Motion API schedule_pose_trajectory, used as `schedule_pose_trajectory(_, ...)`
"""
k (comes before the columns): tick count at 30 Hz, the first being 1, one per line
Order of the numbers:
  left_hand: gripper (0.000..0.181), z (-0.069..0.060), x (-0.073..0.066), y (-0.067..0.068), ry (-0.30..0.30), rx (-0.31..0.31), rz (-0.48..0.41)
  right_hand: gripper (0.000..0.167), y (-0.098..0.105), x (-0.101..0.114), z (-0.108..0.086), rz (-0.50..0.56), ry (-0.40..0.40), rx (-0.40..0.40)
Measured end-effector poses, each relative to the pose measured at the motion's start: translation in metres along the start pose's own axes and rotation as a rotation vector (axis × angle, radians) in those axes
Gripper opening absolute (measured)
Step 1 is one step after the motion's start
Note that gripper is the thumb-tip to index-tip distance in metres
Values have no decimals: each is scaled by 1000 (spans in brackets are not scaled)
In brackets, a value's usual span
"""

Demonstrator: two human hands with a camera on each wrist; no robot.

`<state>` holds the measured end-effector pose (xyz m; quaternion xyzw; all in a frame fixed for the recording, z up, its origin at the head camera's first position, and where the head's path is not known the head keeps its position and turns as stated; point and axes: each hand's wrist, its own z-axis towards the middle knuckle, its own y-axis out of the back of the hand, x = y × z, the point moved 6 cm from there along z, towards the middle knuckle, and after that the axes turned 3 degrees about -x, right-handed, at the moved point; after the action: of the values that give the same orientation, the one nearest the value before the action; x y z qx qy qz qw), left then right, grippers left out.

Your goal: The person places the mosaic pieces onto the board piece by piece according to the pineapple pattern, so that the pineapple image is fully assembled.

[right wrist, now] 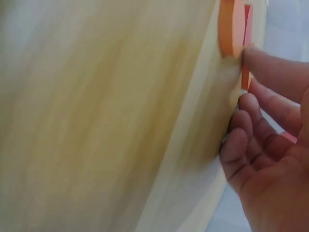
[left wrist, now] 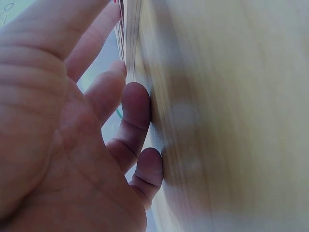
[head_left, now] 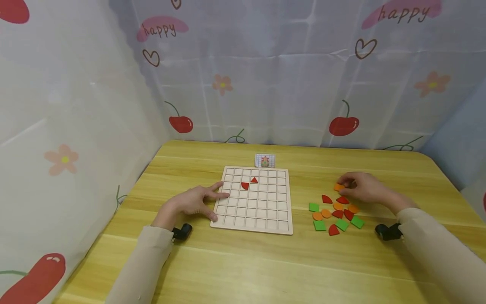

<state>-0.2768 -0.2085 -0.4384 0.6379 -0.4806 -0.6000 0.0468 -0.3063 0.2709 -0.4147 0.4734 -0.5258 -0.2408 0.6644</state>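
Observation:
A pale wooden grid board point(head_left: 252, 228) lies on the table, with a red quarter-circle point(head_left: 245, 185) and a red triangle point(head_left: 254, 180) in its upper cells. The left hand point(head_left: 193, 201) rests on the board's left edge with fingers spread; in the left wrist view this hand point(left wrist: 82, 130) touches the board and the wood. To the right, the right hand point(head_left: 366, 188) pinches an orange piece point(head_left: 339, 187) between thumb and finger at the table. The right wrist view shows that hand point(right wrist: 275, 130) beside a rounded orange piece point(right wrist: 231, 29).
Below the right hand lie several loose red, orange and green pieces point(head_left: 341, 225). A small printed card point(head_left: 265, 160) lies behind the board. A patterned cloth point(head_left: 265, 84) hangs behind the wooden table point(head_left: 243, 270) and at its left.

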Motion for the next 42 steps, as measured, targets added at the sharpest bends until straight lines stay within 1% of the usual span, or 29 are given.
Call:
schedule_pose_trajectory(4,77,-2,2,-1,5,3,-1,30,-1,-4,-2,-15,0,0)
schedule_pose_trajectory(11,77,-1,-1,1,-4,-2,4,28,2,-7,0,-44,-8,2)
schedule_pose_trajectory(15,77,0,-1,3,14,-6,16,29,3,-7,4,-53,-27,16)
schedule_pose_trajectory(18,77,-1,1,3,30,-4,20,30,3,-3,7,-44,-27,16)
schedule_pose_trajectory(23,77,-4,1,1,30,-1,6,28,2,13,13,-11,-6,2)
schedule_pose_trajectory(29,77,-6,-2,0,17,-4,-2,26,0,40,27,25,-5,-24)
schedule_pose_trajectory(37,77,-3,-2,1,20,-5,-23,25,-17,72,49,73,-19,-22)
schedule_pose_trajectory(42,77,-1,-3,1,19,-6,-25,24,-29,97,65,98,2,-16)
